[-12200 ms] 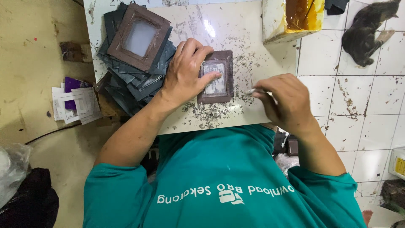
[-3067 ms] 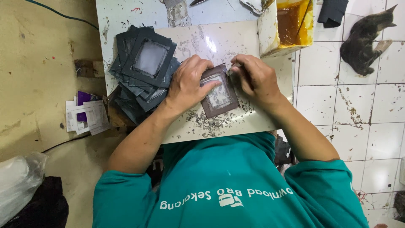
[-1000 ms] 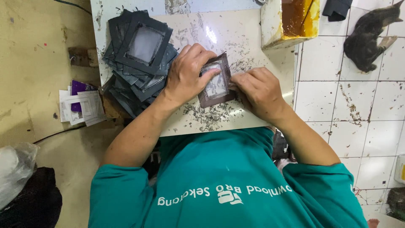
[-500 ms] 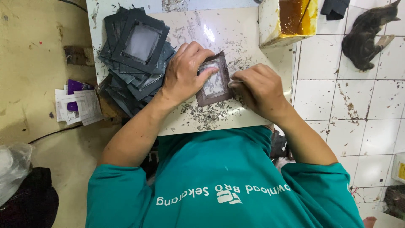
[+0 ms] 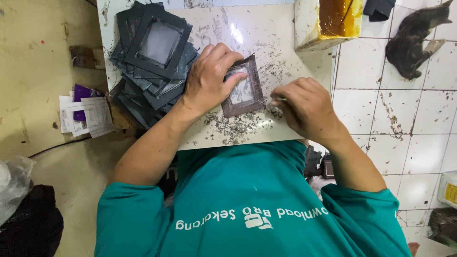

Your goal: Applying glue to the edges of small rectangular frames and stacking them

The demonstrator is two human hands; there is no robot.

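From the head camera, the left hand (image 5: 209, 76) lies flat, fingers spread and pressed down on the left part of a small brown square frame (image 5: 243, 88) with a pale window in its middle, pinning it to the white tabletop (image 5: 266, 28). The frame sits slightly tilted near the middle of the table, between the two hands. The right hand (image 5: 307, 109) is just to the right of the frame, its fingers curled closed around a thin tool (image 5: 277, 99) whose pale tip shows at the frame's lower right edge; what kind of tool it is cannot be told. Dark scraps (image 5: 235, 126) are scattered on the table below and around the frame. To the left of the left hand a loose pile of dark grey frames (image 5: 152, 62) is stacked at the table's corner. At the table's upper right stands a box-shaped container of amber liquid (image 5: 331, 21). A dark cat (image 5: 412, 40) lies on the white tiled floor (image 5: 400, 133) further right.
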